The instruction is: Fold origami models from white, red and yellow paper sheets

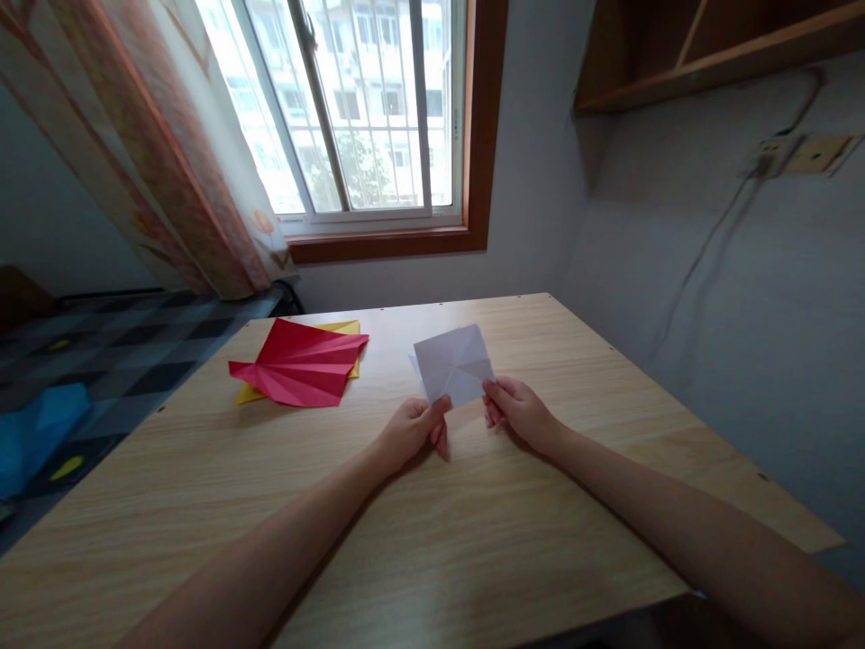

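Observation:
A folded white sheet of paper (454,361), roughly square with crease lines meeting near its middle, is held up above the table. My left hand (414,430) pinches its lower left corner, thumb on the near face. At the lower right corner, my right hand (519,410) grips the paper between thumb and fingers. Another layer of the paper peeks out along its left edge. Both hands are closed, and the fingers behind the sheet are partly hidden.
Pleated red paper (304,365) lies over yellow paper (343,326) at the table's back left. The wooden table (419,550) meets a wall on the right. A bed with a checked cover (162,329) stands left, with a blue item (40,428) on it.

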Tool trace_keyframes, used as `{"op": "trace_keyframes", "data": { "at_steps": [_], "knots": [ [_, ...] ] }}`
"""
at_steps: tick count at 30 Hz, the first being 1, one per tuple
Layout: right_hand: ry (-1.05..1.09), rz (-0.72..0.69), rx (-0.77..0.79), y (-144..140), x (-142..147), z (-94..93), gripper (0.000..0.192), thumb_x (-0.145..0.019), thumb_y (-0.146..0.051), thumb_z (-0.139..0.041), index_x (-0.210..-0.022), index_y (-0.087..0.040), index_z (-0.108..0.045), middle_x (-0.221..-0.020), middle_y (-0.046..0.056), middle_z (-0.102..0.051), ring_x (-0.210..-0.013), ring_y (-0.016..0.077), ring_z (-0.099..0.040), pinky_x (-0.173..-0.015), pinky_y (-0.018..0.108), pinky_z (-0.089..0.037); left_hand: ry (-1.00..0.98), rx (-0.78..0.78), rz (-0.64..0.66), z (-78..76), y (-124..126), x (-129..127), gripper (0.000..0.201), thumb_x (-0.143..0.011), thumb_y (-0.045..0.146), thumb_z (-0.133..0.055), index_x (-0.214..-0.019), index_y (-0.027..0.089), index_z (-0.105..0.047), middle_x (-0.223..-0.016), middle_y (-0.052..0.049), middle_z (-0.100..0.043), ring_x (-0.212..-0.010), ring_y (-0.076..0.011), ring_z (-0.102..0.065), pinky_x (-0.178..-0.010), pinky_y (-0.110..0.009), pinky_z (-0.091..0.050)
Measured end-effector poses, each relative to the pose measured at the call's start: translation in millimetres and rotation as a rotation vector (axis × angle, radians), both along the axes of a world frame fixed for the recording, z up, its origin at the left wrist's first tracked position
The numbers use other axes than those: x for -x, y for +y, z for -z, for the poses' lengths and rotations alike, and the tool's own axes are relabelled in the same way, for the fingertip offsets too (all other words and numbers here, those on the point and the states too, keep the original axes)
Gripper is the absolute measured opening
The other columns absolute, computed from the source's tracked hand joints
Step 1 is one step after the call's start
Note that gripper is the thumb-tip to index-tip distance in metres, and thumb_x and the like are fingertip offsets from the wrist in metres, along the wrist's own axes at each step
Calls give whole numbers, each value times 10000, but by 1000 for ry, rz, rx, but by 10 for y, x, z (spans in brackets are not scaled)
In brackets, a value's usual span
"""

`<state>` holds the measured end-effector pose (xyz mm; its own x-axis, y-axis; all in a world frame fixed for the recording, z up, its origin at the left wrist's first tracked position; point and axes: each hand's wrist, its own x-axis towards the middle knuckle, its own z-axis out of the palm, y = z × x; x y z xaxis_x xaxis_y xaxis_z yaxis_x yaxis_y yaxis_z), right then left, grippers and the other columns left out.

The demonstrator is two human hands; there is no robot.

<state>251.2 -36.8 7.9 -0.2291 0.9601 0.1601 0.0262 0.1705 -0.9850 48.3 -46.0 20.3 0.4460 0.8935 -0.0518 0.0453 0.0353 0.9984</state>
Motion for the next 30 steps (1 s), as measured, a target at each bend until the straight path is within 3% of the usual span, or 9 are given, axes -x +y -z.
{"op": "trace_keyframes", "data": {
  "at_steps": [6,9,11,13,16,21,25,27,30],
  "knots": [
    [-17,23,-13,2,0,8,525,-833,-699,-531,-658,-204,-522,-494,-20,-530,-490,137,-517,-549,274,-410,8,-3,0,20,4,2,674,-740,749,-604,-390,191,-459,-379,-24,-535,-384,-116,-506,-473,-239,-345],
    [-23,16,-19,7,-12,12,525,-839,-696,-526,-645,-208,-508,-492,-21,-527,-483,135,-513,-544,273,-408,-41,-7,1,17,2,1,663,-768,724,-596,-402,182,-490,-424,-37,-567,-441,-132,-551,-537,-257,-412],
    [-30,9,-22,12,-27,7,525,-840,-698,-522,-644,-212,-500,-488,-24,-521,-483,137,-516,-540,272,-407,-73,-9,-20,6,-1,3,613,-776,694,-616,-485,155,-591,-533,-61,-641,-544,-154,-604,-613,-274,-462],
    [-46,-8,-29,14,-43,1,522,-840,-695,-524,-644,-213,-495,-488,-26,-519,-493,140,-526,-540,270,-410,-117,20,-60,-10,1,7,535,-753,656,-672,-687,126,-701,-703,-88,-713,-670,-179,-644,-671,-284,-492],
    [-71,-56,-26,4,-51,-5,517,-844,-688,-525,-646,-212,-492,-489,-29,-521,-488,137,-527,-529,265,-411,-221,106,-109,-29,20,15,532,-709,587,-755,-932,106,-709,-858,-114,-732,-759,-205,-657,-678,-290,-520],
    [-85,-122,-3,-27,-26,2,502,-861,-660,-520,-643,-209,-494,-486,-30,-528,-454,128,-512,-491,255,-398,-426,213,-193,-22,101,39,484,-730,471,-780,-1052,126,-673,-1065,-139,-727,-871,-225,-671,-706,-283,-550],
    [-101,-75,-26,-11,-24,16,489,-877,-622,-519,-624,-205,-494,-490,-27,-518,-468,128,-507,-503,258,-409,-430,281,-257,6,143,43,378,-790,416,-747,-1025,133,-659,-1070,-136,-732,-907,-233,-682,-753,-308,-563],
    [-82,-20,-36,11,-28,29,415,-864,-580,-563,-709,-196,-532,-551,-28,-545,-501,127,-524,-518,256,-426,-414,264,-250,18,135,34,366,-794,392,-752,-1029,127,-659,-1068,-134,-733,-925,-233,-686,-792,-314,-556],
    [-9,44,-61,42,-33,52,367,-818,-490,-648,-1018,-201,-544,-668,-51,-551,-533,122,-549,-522,251,-450,-411,216,-210,33,104,24,430,-760,378,-789,-1086,127,-663,-1086,-131,-729,-951,-241,-686,-828,-330,-541]
  ]
}}
